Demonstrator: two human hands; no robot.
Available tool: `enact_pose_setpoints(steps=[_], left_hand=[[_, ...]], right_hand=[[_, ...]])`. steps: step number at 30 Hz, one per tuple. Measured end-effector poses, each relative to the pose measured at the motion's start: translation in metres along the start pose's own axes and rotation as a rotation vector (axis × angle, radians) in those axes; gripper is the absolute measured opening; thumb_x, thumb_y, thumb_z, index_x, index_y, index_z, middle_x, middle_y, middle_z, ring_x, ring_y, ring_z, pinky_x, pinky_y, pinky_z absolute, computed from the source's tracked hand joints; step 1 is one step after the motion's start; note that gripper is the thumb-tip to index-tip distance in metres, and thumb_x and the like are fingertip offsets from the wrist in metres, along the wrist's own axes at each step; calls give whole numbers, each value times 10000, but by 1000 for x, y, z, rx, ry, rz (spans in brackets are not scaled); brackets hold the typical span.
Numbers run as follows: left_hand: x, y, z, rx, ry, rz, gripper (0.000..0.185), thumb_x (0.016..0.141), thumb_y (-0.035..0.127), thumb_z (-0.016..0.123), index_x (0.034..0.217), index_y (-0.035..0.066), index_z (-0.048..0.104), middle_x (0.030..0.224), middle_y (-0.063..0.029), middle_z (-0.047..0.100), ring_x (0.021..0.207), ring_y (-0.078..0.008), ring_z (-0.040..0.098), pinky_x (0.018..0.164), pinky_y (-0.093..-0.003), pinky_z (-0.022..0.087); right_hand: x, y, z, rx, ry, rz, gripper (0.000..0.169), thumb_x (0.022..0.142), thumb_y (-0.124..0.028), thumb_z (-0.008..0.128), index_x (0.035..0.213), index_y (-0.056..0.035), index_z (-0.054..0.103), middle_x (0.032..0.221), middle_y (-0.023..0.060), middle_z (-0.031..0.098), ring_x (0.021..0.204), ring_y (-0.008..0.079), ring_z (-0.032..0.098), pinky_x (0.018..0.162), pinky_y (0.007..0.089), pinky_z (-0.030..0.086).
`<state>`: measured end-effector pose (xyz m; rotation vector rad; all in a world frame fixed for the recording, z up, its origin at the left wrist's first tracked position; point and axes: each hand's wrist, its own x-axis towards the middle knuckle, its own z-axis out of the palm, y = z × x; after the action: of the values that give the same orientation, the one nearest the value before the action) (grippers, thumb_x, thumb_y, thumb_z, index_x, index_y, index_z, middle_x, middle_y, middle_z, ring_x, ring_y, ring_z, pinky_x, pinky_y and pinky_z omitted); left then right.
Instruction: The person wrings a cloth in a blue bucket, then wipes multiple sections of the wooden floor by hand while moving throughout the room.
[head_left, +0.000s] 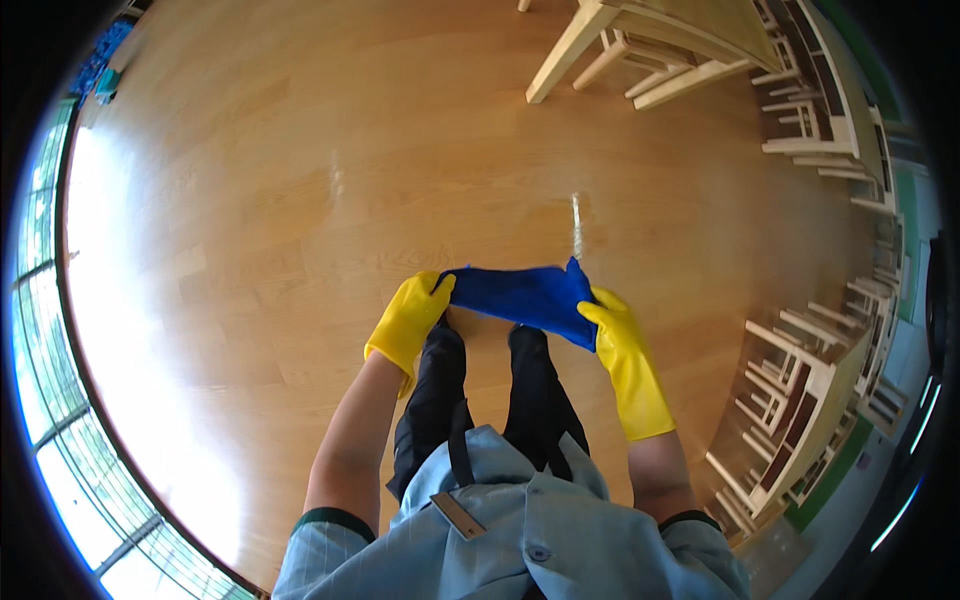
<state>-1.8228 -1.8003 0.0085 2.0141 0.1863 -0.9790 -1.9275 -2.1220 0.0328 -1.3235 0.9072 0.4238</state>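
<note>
A blue cloth (517, 296) is stretched between my two hands, in front of my legs and above the wood floor (300, 195). My left hand (414, 311), in a yellow rubber glove, pinches its left end between thumb and fingers. The right end is gripped by my right hand (616, 330), also in a yellow rubber glove. One corner of the cloth sticks up near the right glove, and another hangs lower beside it. The cloth partly hides my dark shoes.
Wooden tables (697, 34) and several small wooden chairs (772, 397) line the right side. Windows with dark bars (56, 270) run along the left, throwing glare on the floor. A teal object (107, 84) lies at the far left beside a blue patterned item (101, 60).
</note>
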Motion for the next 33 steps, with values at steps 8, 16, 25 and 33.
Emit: enact_pose_setpoints(steps=[8, 16, 25, 33], left_hand=[[65, -25, 68, -716, 170, 35, 357, 1107, 301, 661, 1210, -38, 706, 1030, -21, 719, 929, -128, 629, 881, -303, 525], [148, -3, 107, -472, 289, 20, 474, 1079, 476, 679, 1029, 5, 692, 844, 2, 583, 799, -143, 486, 772, -326, 457], [307, -164, 266, -111, 129, -53, 469, 1042, 425, 718, 931, -30, 687, 770, -183, 639, 708, -283, 566, 713, -411, 482], [375, -328, 367, 278, -214, -143, 609, 984, 552, 670, 1240, 3, 731, 1176, -299, 741, 1112, -491, 696, 986, -533, 551]], right_hand=[[148, 38, -66, -274, -71, -112, 434, 980, 6, 631, 1410, -38, 675, 1306, 117, 709, 1123, 232, 688, 926, 374, 574], [206, 1, -65, -323, 23, -317, 441, 1042, 21, 576, 1452, -108, 674, 1470, 91, 634, 1366, 235, 591, 1162, 328, 447], [385, 247, -113, -680, 228, -349, 429, 1028, 27, 592, 1414, -125, 701, 1444, 202, 673, 1347, 338, 644, 1133, 362, 492], [443, 398, -142, -691, 23, 148, 444, 949, 48, 561, 1337, -74, 739, 1238, 146, 733, 1060, 268, 687, 939, 323, 541]])
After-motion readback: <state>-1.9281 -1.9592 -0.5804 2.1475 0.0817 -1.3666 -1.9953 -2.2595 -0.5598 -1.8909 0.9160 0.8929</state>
